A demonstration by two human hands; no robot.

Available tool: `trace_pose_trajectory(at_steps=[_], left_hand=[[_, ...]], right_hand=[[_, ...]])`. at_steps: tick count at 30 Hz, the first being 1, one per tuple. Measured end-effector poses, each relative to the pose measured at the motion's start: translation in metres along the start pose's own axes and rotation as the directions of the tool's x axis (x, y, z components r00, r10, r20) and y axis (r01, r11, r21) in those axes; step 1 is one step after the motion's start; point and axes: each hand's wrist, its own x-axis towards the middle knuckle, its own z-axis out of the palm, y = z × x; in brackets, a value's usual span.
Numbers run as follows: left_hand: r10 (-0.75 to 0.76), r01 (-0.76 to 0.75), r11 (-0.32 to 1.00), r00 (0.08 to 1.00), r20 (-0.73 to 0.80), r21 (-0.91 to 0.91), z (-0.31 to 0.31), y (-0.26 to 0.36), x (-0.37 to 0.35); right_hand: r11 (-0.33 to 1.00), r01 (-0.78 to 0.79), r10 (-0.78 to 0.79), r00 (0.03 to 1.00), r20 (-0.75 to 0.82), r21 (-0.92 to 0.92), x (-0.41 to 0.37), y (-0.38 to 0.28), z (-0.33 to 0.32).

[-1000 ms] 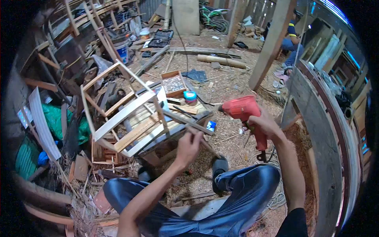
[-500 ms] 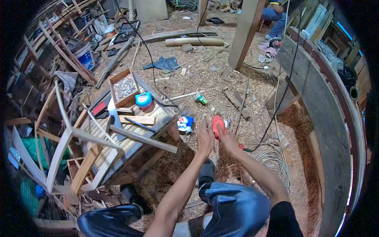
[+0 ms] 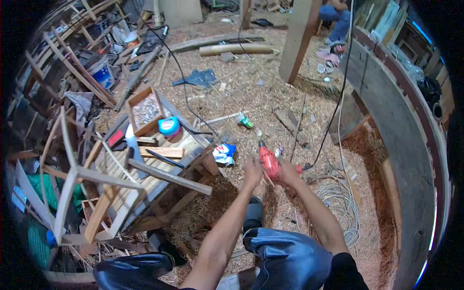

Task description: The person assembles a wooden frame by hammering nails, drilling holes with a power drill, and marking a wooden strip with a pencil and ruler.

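A red power drill (image 3: 268, 163) is held low over the shavings-covered floor, its dark chuck pointing away from me. My right hand (image 3: 288, 172) is closed around the drill's rear and grip, where the black cord leaves. Close against the drill's left side is my left hand (image 3: 252, 172). Its fingers are smeared, and I cannot tell what they hold. A thin light strip of wood (image 3: 269, 179) shows between the hands, just below the drill. A blue-and-white packet (image 3: 224, 153) lies on the floor to the left of my left hand.
At left a slatted wooden bench (image 3: 191, 140) carries a shallow box (image 3: 146, 113), a blue-lidded tub (image 3: 169, 126) and wood strips. A curved wooden frame (image 3: 72, 171) stands beside it. Coiled cable (image 3: 340, 208) lies at right, near a long plank (image 3: 386, 111). A person (image 3: 336, 21) sits far back.
The drill has turned in my right hand so its side and chuck now show. My left hand has shifted slightly down, and the view has moved a little.
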Motion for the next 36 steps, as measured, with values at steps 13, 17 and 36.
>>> trace_pose_trajectory(at_steps=[13,17,36], left_hand=[[0.39,-0.357,0.9,0.915,-0.099,0.25,-0.231,0.267,-0.064],[0.312,-0.298,0.948,0.938,-0.153,0.107,-0.273,0.257,-0.083],[0.247,-0.137,0.834,0.959,0.139,-0.535,-0.348,0.329,-0.21]], right_hand=[[0.816,-0.029,-0.231,0.899,0.372,0.577,0.124,-0.256,-0.218],[0.815,0.187,-0.393,0.874,0.286,0.548,0.141,-0.319,-0.156],[0.744,-0.09,-0.154,0.941,0.3,0.662,0.074,-0.398,-0.296]])
